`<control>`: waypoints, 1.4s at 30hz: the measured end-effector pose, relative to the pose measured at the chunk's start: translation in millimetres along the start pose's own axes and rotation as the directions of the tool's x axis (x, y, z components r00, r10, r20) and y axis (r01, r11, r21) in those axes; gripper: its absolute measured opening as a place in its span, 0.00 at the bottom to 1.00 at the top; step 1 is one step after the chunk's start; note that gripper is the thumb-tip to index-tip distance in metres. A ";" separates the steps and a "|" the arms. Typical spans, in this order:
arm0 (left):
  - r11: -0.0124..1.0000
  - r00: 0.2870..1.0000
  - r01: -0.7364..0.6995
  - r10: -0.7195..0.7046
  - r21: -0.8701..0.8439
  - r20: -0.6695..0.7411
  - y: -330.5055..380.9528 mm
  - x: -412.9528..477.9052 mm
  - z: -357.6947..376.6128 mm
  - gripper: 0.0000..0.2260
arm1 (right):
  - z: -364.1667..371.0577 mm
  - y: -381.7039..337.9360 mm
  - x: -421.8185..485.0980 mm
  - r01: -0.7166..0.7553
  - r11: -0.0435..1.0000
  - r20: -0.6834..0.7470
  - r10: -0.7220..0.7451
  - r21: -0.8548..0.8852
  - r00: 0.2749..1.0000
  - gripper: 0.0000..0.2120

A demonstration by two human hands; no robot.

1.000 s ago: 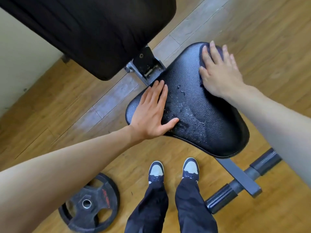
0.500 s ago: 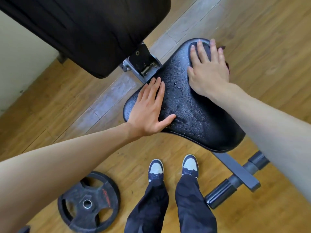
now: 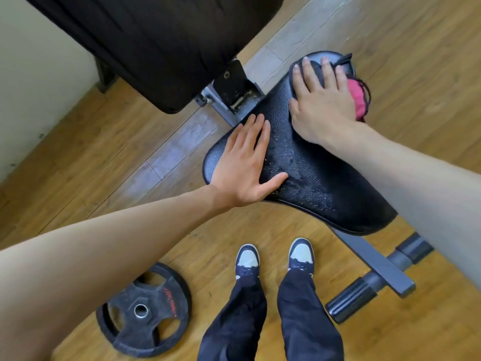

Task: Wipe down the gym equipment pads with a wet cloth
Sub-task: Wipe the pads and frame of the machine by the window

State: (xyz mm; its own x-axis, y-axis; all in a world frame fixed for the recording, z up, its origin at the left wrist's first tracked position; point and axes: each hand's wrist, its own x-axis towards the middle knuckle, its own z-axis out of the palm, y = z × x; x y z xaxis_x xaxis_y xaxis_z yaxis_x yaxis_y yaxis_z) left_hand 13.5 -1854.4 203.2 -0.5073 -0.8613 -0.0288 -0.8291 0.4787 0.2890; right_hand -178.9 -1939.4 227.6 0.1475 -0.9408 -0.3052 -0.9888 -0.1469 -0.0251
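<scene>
1. The left hand (image 3: pixel 244 165) lies flat, fingers spread, on the near edge of the black seat pad (image 3: pixel 325 183).
2. The right hand (image 3: pixel 321 100) presses flat on a dark-and-pink cloth (image 3: pixel 358 97) at the pad's far end.
3. Water droplets (image 3: pixel 294 162) bead between the hands.

Left hand (image 3: pixel 246 164) lies flat, fingers spread, on the wet black seat pad (image 3: pixel 307 168); right hand (image 3: pixel 321 100) presses a cloth (image 3: pixel 358 99) (pink edge showing) at the pad's one o'clock end; weight plate (image 3: pixel 144 310) at seven o'clock
</scene>
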 end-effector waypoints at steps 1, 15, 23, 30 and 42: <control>1.000 1.000 -0.004 0.004 -0.005 -0.002 -0.6 -0.3 0.1 0.44 | 0.1 -0.9 -8.9 0.031 1.000 -0.001 -0.031 -0.002 1.000 0.30; 1.000 1.000 -0.002 0.002 0.004 0.018 -1.6 -0.2 0.4 0.44 | 1.9 18.9 20.4 0.013 1.000 -0.009 -0.012 0.014 1.000 0.31; 1.000 0.999 -0.011 0.011 0.001 0.030 -2.5 -1.3 -0.4 0.44 | 11.1 56.6 -89.1 0.073 0.948 0.021 -0.083 0.310 0.996 0.32; 1.000 0.996 0.005 -0.006 0.005 0.091 -1.7 -1.6 -3.0 0.44 | 4.5 68.3 22.5 -0.116 0.669 0.069 0.097 0.734 0.993 0.32; 1.000 0.991 0.010 -0.013 0.022 0.134 7.4 3.3 -5.7 0.44 | 12.0 83.5 -15.7 0.041 0.667 0.053 -0.120 0.744 0.991 0.24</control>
State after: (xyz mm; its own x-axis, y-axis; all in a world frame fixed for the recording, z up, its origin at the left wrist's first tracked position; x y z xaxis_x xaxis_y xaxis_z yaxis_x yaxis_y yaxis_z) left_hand 7.0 -1854.7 210.7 -0.5236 -0.8367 -0.1605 -0.8390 0.4737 0.2677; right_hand -264.1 -1933.2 218.9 0.2639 -0.8987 -0.3502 -0.6689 0.0910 -0.7377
